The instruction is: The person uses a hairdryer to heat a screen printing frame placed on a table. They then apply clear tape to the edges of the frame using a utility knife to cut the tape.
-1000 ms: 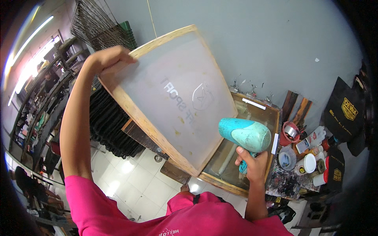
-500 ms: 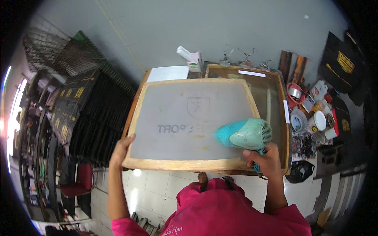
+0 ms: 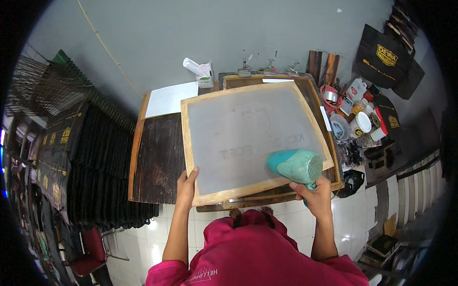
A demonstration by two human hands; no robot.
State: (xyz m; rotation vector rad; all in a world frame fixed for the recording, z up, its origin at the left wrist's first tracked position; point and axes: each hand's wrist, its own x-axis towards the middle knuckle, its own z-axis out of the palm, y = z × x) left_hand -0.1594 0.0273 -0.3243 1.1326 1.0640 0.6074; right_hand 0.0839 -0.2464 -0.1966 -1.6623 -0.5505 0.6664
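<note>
Lying between the hands, the screen perhaps touches both.

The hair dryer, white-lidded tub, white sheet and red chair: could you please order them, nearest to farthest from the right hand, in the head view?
1. Hair dryer, in the right hand
2. White-lidded tub, to the right
3. White sheet, back left
4. Red chair, lower left
</note>
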